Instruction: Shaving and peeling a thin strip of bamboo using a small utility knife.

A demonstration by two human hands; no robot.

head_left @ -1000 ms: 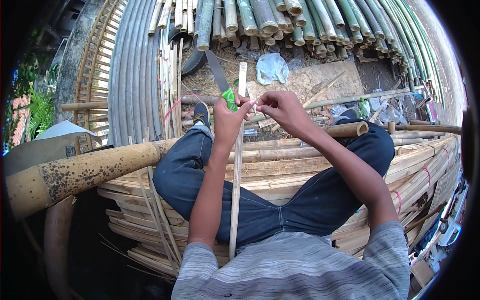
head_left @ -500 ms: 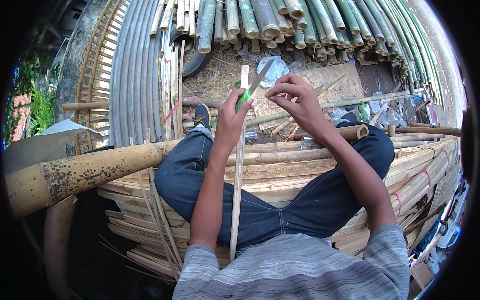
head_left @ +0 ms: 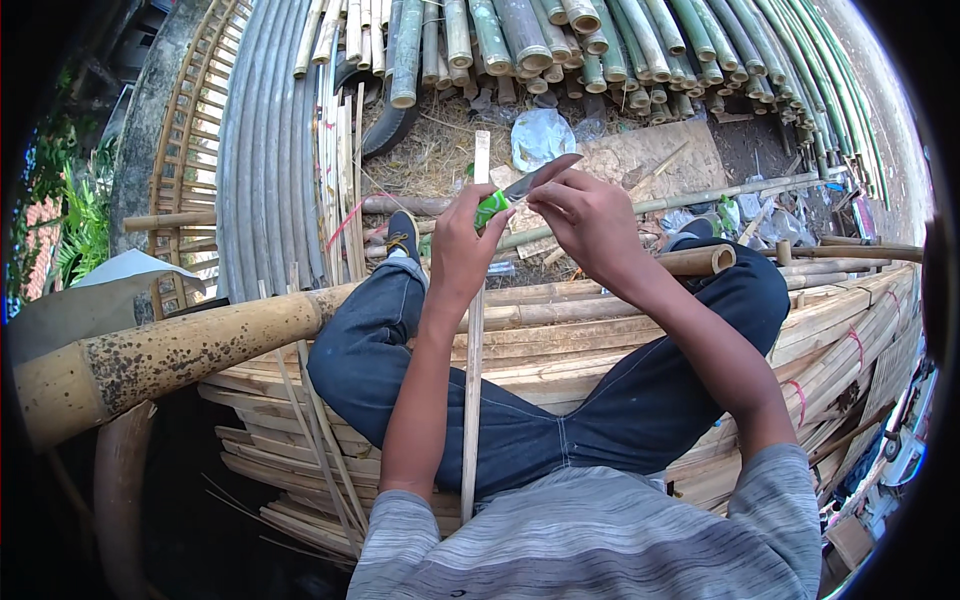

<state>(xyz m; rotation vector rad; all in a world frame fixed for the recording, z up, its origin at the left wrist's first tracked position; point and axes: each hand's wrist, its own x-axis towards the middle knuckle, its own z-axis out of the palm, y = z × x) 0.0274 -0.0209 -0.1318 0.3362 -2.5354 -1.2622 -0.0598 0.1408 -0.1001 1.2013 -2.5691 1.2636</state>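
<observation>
Left hand (head_left: 462,240): closed around the green handle of a knife (head_left: 520,190) together with a long bamboo strip (head_left: 472,340), which is running upright from lap to above the fist. Right hand (head_left: 590,222): fingers curled, pinching at the blade beside the strip's upper end. Since half a second ago, both hands are sitting much as before, blade still angled up-right. Surroundings: thick mottled bamboo pole (head_left: 170,350) lying at left; stacked bamboo poles (head_left: 560,40) beyond; person sitting on split bamboo slats (head_left: 600,340).

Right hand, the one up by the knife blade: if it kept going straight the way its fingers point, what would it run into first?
The right hand points left, toward the left hand. It would likely meet the knife and the thin bamboo strip almost at once, though depth is unclear.
</observation>
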